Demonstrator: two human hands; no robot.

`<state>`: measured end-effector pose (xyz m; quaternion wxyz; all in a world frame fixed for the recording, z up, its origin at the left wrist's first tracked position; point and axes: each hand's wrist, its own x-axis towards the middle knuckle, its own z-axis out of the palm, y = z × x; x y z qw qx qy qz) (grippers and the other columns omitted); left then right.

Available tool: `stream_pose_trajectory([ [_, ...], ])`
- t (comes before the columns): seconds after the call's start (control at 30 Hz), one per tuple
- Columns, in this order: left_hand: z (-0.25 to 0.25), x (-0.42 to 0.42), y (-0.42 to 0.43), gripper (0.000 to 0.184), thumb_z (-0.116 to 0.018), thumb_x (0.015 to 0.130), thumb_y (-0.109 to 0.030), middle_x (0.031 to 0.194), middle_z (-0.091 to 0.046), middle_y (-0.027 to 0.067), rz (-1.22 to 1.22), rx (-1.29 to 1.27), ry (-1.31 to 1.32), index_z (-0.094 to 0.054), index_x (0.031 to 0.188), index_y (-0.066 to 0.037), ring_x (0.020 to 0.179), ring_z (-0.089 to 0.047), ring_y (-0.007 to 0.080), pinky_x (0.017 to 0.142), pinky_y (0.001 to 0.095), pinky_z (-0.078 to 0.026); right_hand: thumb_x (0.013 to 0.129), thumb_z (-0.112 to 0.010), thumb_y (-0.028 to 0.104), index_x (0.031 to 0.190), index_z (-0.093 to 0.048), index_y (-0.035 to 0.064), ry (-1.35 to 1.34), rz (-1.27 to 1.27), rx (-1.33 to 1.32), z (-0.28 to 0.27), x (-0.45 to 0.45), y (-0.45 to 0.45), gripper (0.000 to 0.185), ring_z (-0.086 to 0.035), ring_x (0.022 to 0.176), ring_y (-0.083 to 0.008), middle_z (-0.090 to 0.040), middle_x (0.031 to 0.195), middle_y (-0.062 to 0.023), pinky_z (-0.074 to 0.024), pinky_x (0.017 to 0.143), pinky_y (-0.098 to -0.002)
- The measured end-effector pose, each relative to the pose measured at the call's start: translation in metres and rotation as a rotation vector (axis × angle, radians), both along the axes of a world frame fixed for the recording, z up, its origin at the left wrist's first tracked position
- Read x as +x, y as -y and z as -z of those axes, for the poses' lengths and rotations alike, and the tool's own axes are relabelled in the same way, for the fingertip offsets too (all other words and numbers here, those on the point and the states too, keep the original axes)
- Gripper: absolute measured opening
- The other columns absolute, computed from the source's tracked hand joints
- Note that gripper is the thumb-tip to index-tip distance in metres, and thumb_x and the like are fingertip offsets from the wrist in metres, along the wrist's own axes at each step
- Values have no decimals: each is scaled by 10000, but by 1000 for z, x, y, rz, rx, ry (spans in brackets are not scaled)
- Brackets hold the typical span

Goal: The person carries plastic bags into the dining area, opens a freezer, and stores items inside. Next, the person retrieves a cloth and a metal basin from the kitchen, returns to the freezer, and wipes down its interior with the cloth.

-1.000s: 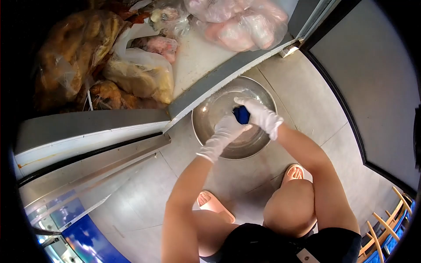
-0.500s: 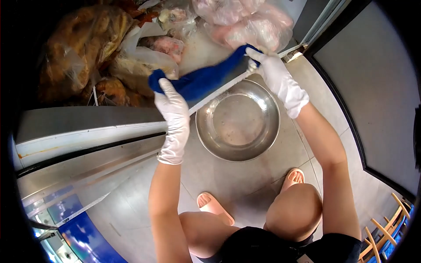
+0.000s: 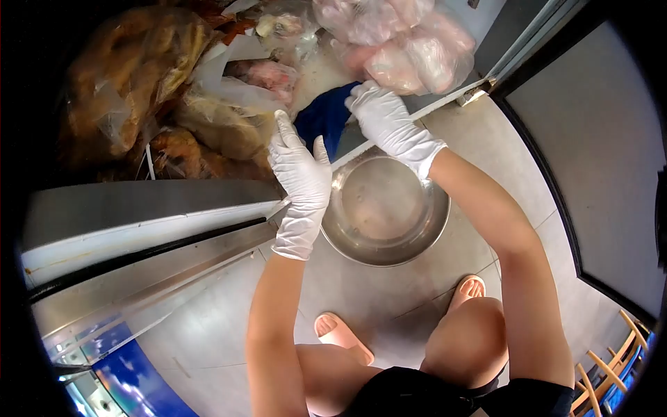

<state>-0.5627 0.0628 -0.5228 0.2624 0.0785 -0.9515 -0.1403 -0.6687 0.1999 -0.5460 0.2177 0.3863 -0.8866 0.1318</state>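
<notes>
A dark blue cloth [image 3: 324, 119] lies over the front of the freezer floor, between my two white-gloved hands. My right hand [image 3: 389, 119] is closed on the cloth's upper right end. At the cloth's left edge is my left hand [image 3: 303, 163], its fingers stretched and the thumb apart; whether it touches the fabric is hard to see. Directly below both hands, a round metal basin [image 3: 434, 233] stands on the tiles, its upper right part covered by my right wrist. Just beyond my left fingertips are plastic-wrapped pieces of meat [image 3: 267, 78].
Clear bags of pale pink meat [image 3: 417, 55] fill the back right of the freezer. A large bag of brownish food [image 3: 132, 76] sits at left. The freezer's front ledge [image 3: 153, 219] runs below it. An open door [image 3: 590, 139] stands at right, wooden chair parts [image 3: 608, 368] lower right.
The cloth was stretched between both hands; now it is bunched closer together. My right hand has moved left and slightly down, and my left hand has let go and opened.
</notes>
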Motion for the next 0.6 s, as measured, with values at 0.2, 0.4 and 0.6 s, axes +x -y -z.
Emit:
stream_pose_trajectory([
  [0.2,39,-18,7,295,-625,732,-117,998,-565,135,117,-221,283,-602,1023,-72,934,-550,311,800,395,-450,742,-521,104,826,-634,72,90,5,5,41,-19,24,144,-573,854,-250,-611,883,-95,-482,691,-352],
  [0.4,56,-41,19,184,-621,705,-81,841,-559,123,76,-180,282,-591,886,-71,780,-570,307,675,382,-469,740,-524,86,841,-613,81,252,107,-42,49,-37,36,134,-595,778,-284,-604,805,-118,-489,652,-379],
  [0.6,62,-44,31,188,-550,711,8,771,-586,150,100,-91,196,-552,880,-74,725,-602,322,627,387,-486,717,-560,87,803,-634,75,287,109,-101,48,-44,36,114,-612,791,-296,-619,809,-136,-493,686,-383],
])
